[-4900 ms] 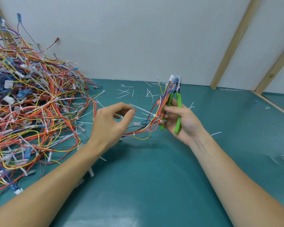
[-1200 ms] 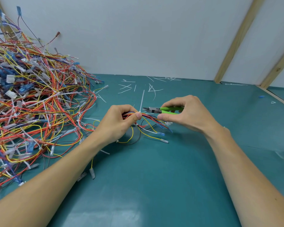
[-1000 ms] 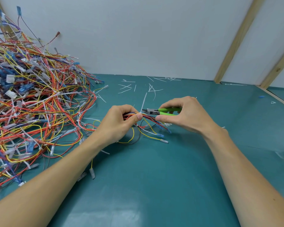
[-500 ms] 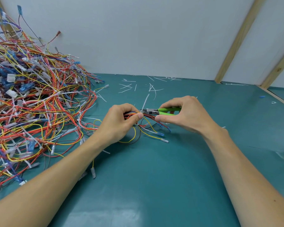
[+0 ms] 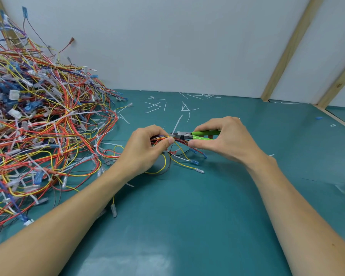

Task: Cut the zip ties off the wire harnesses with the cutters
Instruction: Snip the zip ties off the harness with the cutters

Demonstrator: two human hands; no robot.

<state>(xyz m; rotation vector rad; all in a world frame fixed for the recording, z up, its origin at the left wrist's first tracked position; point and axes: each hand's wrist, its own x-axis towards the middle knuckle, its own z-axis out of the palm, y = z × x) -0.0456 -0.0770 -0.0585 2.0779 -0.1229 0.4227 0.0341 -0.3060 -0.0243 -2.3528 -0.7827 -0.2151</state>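
Note:
My left hand pinches a small wire harness of red, yellow and black wires just above the teal table. A white zip tie stands up from the bundle right beside my left thumb. My right hand grips the green-handled cutters, which lie level and point left. Their metal jaws sit at the base of the zip tie, touching the bundle. The harness's loose ends with blue and clear terminals trail down onto the table under both hands.
A big tangled pile of wire harnesses fills the table's left side up to the wall. Several cut white zip tie scraps lie near the back wall. Slanted wooden beams stand at the right, and the table edge runs there too.
The cutters' jaws have crept left onto the base of the zip tie at my left thumb. Both hands rose slightly; earlier the right hand held harness and cutters upright.

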